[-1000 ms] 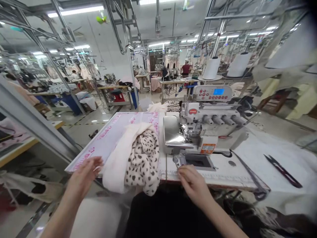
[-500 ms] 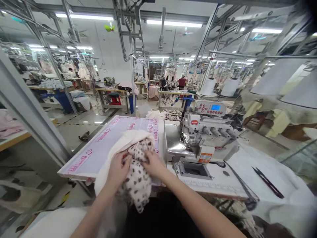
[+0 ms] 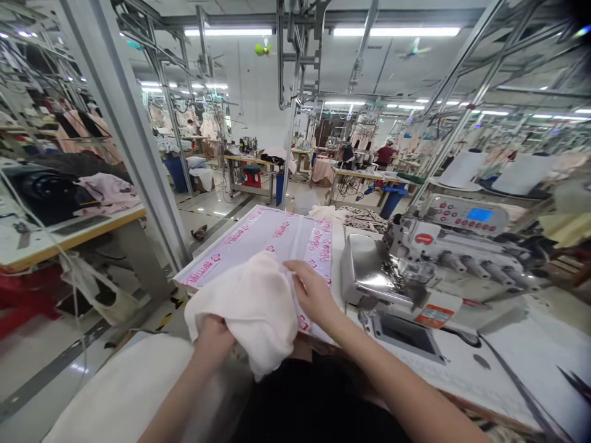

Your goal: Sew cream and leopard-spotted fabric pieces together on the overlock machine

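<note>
A bunched white cloth (image 3: 252, 301) hangs over the near edge of the board, its plain side outward; a little spotted fabric peeks out below my left hand. My left hand (image 3: 215, 339) is closed on the cloth's lower left part, its fingertips hidden under a fold. At the upper right edge of the cloth, my right hand (image 3: 316, 294) pinches the fabric between thumb and fingers. Beneath lies a board (image 3: 249, 237) covered in pale sheeting with pink print. Right of it stands an overlock sewing machine (image 3: 443, 252) with a shiny metal cover plate (image 3: 369, 264).
A metal post (image 3: 124, 123) rises at the left, near another sewing table (image 3: 69, 240) with pink fabric. White cloth (image 3: 133, 381) is heaped at lower left. Spotted fabric (image 3: 364, 219) lies behind the machine. Dark snips (image 3: 575, 384) lie at far right. A person (image 3: 385, 154) is in the distance.
The cloth's spotted side faced up before; now the plain white side covers it. My left hand moved lower, my right hand moved to the cloth's right edge. The view swung left.
</note>
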Available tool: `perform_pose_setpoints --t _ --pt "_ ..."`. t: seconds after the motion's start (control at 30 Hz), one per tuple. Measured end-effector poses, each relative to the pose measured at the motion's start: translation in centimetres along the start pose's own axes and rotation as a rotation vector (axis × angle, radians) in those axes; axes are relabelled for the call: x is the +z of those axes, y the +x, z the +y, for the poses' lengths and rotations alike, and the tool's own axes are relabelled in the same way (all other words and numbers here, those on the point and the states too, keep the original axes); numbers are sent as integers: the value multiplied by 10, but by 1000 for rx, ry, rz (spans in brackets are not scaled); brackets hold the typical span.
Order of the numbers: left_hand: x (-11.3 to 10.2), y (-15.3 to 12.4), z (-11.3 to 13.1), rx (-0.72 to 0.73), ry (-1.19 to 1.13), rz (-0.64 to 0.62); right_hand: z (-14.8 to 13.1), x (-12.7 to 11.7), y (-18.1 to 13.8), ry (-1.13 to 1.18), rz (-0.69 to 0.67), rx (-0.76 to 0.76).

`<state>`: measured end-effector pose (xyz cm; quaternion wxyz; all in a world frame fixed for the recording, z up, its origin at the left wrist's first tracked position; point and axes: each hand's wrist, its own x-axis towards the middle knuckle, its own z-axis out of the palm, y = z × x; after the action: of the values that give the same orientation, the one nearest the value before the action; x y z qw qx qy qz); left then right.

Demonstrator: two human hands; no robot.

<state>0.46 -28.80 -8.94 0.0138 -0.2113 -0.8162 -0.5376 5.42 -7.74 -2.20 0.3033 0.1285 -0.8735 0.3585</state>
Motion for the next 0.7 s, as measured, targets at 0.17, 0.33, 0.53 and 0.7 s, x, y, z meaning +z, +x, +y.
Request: perform_pose_setpoints --t 0.17,0.33,0.53,0.7 --pt "19 -13 -2 -82 -115 17 29 27 39 -32 -212 12" --pt "29 -17 -8 -149 -186 38 4 79 33 63 -425 134" --pt "-37 -27 -20 -237 -229 23 -3 58 36 82 -396 141" --pt "-123 -47 -11 -383 -154 -104 1 11 61 24 -222 138"
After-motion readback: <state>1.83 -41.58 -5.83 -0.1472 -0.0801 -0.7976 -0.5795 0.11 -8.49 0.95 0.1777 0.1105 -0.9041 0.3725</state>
